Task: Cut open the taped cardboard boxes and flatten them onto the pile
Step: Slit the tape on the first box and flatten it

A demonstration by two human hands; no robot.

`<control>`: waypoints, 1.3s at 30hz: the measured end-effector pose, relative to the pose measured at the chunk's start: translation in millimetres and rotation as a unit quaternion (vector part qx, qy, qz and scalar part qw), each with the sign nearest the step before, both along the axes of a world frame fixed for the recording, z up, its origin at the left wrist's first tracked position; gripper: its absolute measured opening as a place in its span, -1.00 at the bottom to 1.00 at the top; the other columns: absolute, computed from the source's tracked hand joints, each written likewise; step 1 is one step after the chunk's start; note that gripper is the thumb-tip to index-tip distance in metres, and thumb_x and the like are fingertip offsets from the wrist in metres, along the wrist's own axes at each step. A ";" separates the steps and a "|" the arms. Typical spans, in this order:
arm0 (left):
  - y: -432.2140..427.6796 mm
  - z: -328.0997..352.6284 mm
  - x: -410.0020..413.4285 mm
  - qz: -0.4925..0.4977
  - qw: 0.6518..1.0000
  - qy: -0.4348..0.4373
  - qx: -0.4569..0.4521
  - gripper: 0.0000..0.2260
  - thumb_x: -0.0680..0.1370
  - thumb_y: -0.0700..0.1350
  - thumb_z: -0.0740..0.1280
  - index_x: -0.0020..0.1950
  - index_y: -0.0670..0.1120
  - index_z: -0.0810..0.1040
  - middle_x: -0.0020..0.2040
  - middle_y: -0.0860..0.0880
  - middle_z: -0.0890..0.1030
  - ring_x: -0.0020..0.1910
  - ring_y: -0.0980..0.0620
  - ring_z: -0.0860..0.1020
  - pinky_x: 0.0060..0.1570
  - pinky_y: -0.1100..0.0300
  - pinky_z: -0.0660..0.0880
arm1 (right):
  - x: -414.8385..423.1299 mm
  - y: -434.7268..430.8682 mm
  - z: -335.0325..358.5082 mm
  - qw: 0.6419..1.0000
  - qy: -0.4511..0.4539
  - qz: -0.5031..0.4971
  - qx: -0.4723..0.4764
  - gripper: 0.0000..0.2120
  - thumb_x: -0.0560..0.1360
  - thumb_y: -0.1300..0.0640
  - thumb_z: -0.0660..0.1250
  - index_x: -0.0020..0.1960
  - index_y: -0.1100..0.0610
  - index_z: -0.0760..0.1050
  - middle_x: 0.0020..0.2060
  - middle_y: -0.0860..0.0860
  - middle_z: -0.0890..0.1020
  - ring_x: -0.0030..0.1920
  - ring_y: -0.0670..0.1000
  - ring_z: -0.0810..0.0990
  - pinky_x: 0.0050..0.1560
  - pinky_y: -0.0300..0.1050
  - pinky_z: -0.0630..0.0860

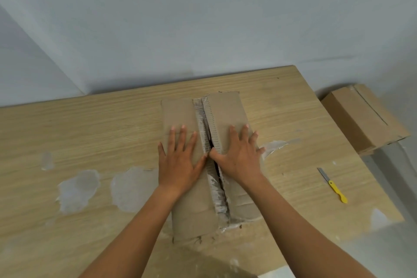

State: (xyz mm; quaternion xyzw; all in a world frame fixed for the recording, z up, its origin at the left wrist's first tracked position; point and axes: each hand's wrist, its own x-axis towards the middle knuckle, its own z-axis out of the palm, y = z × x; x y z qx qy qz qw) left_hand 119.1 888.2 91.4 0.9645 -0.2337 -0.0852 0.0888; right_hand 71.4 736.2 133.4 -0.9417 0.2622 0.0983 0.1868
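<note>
A brown cardboard box (pixel 180 110) lies in the middle of the wooden table (pixel 94 124). Its taped centre seam (pixel 200 119) is slit open and shows a dark gap between the two top flaps. My left hand (pixel 180 160) presses flat on the left flap with fingers spread. My right hand (pixel 239 156) presses flat on the right flap, its thumb at the edge of the slit. A yellow-handled utility knife (pixel 334 185) lies on the table to the right, apart from both hands.
Beyond the table's right edge sits a pile of cardboard (pixel 361 122) on the floor. Torn tape (pixel 277 144) lies beside the box on the right. Pale worn patches (pixel 79 189) mark the tabletop at the left. A grey wall stands behind the table.
</note>
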 end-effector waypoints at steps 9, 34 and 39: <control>-4.5 8.4 -3.3 0.015 1.000 0.011 0.014 -0.19 0.39 0.45 -0.30 0.58 0.11 -0.07 0.58 0.03 -0.20 0.53 -0.02 -0.31 0.45 -0.25 -0.17 | -20.3 -52.8 49.0 0.940 -0.190 -0.056 0.279 -0.51 0.54 -0.04 0.24 0.44 0.01 0.34 0.37 -0.04 0.45 0.34 -0.06 0.42 0.20 -0.26 0.33; 92.2 114.9 9.1 0.181 0.890 0.186 -0.376 -0.57 0.59 -0.35 0.14 0.29 0.14 0.38 0.02 0.19 0.58 0.02 0.20 0.58 -0.16 0.32 0.51 | -39.1 -107.5 80.4 0.942 -0.167 0.032 0.290 -0.71 0.60 0.09 0.14 -0.02 0.28 0.54 -0.29 0.11 0.53 -0.32 0.08 0.43 -0.26 -0.14 0.36; 99.9 85.9 15.2 0.231 0.950 0.123 -0.173 -0.36 0.57 -0.15 0.30 0.55 -0.18 0.04 0.41 -0.18 0.38 0.37 -0.23 0.37 0.18 0.02 0.36 | -40.7 -139.2 69.4 0.972 -0.157 0.004 0.172 -0.75 0.60 0.17 0.09 -0.12 0.21 0.49 -0.22 0.14 0.61 -0.25 0.08 0.53 -0.30 -0.11 0.38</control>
